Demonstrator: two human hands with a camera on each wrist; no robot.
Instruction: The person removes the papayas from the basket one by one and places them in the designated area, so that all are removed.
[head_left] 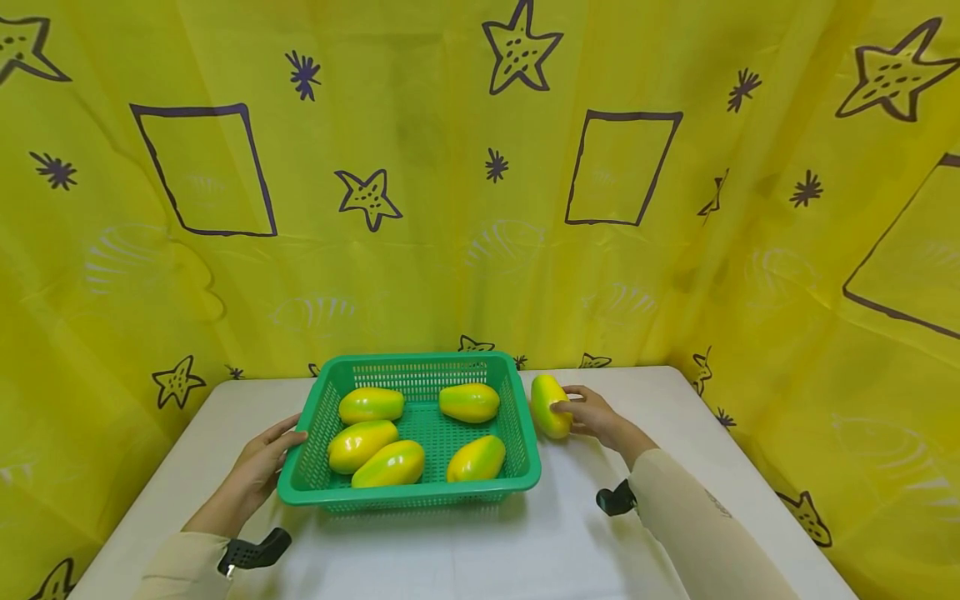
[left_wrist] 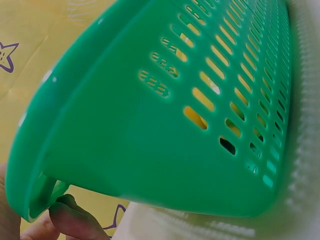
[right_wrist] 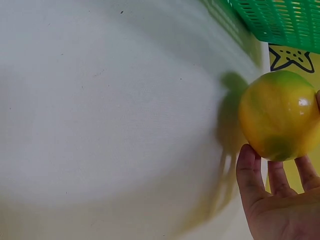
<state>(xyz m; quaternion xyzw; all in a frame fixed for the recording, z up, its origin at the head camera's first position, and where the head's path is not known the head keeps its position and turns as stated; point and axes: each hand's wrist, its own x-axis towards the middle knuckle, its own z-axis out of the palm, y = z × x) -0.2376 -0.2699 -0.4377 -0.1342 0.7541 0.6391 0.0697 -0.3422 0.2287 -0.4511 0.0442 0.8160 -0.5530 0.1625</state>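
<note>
A green plastic basket (head_left: pixel 411 495) with slotted walls stands on the white table, and several yellow-green papayas (head_left: pixel 388 463) lie inside it. My left hand (head_left: pixel 260 467) grips the basket's left rim; in the left wrist view its fingers (left_wrist: pixel 75 220) curl under the rim's corner. Just right of the basket, my right hand (head_left: pixel 596 417) holds another papaya (head_left: pixel 550 407) between thumb and fingers. The right wrist view shows that papaya (right_wrist: pixel 277 116) end-on, with several fingertips against its side and the thumb mostly cut off by the frame edge.
The white table (head_left: pixel 555 533) reaches back to a yellow curtain (head_left: pixel 442 275) drawn with stars and rectangles, which also hangs along both sides. A black wrist device (head_left: pixel 255 552) is on the left wrist and another (head_left: pixel 617 498) on the right.
</note>
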